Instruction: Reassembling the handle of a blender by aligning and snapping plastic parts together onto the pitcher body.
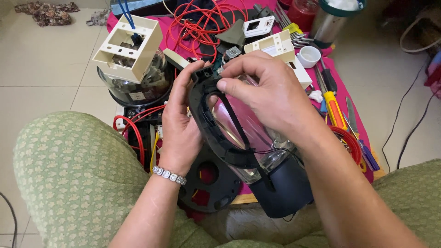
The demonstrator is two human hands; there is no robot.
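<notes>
Head view looks down at two bare hands over a lap in green patterned cloth [69, 183]. Both hands hold one thing: a clear plastic dome with a black plastic ring frame [229, 128] around it and a dark blue base at its near end. It sits tilted in the middle, between the knees and above the pink cloth [353, 110] on the floor.

The left hand [181, 124] wraps around the left side of the black ring. Its fingers are curled tight on the rim, and the thumb reaches up to the top of the ring. A shiny silver bracelet [169, 175] sits on that wrist.

The right hand [271, 94] comes over the top of the dome. Its fingers are bent close together, and the thumb and first finger pinch the top edge of the black ring.

A flat round black plastic plate [209, 183] lies under the dome, near the lap. To the left stands another clear round dome with a cream plastic box frame [128, 46] resting on top of it. A bundle of thin red wire [197, 23] lies behind the hands. On the right lie a yellow-handled screwdriver [334, 108], a small white cup [309, 56] and a steel flask with a green lid [331, 23]. A second cream plastic box [273, 46] sits just behind the right hand.
</notes>
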